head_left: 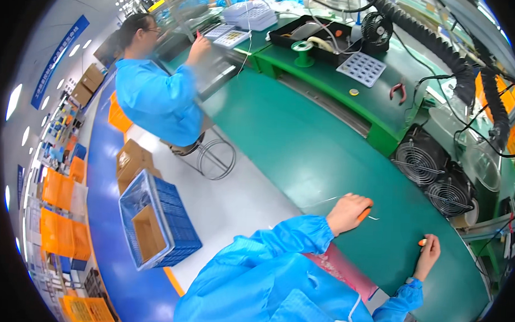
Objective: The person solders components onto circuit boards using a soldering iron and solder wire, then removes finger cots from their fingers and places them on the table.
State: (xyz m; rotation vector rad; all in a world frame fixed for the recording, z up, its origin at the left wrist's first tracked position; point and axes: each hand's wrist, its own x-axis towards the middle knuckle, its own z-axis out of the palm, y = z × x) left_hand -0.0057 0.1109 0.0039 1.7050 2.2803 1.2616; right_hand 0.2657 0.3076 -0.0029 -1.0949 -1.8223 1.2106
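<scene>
My left hand (348, 214) is closed over the green mat. It grips a small orange piece (365, 213) with a pale thin tip sticking out; its kind is not clear. A thin light strand (324, 201) trails leftward from this hand across the mat. Farther right, my right hand (429, 257) is closed with a small orange-and-white piece (422, 242) at its fingertips, too small to name. The two hands are apart. Both rest above the green bench top (308, 157), in blue sleeves.
Beyond the bench, a green shelf carries a spool (302, 53), a white tray with round pockets (361, 69), red-handled pliers (397, 93) and a small fan (377, 29). Black fans (419, 164) stand at right. A co-worker (157, 95) sits far left; a blue crate (179, 220) stands left.
</scene>
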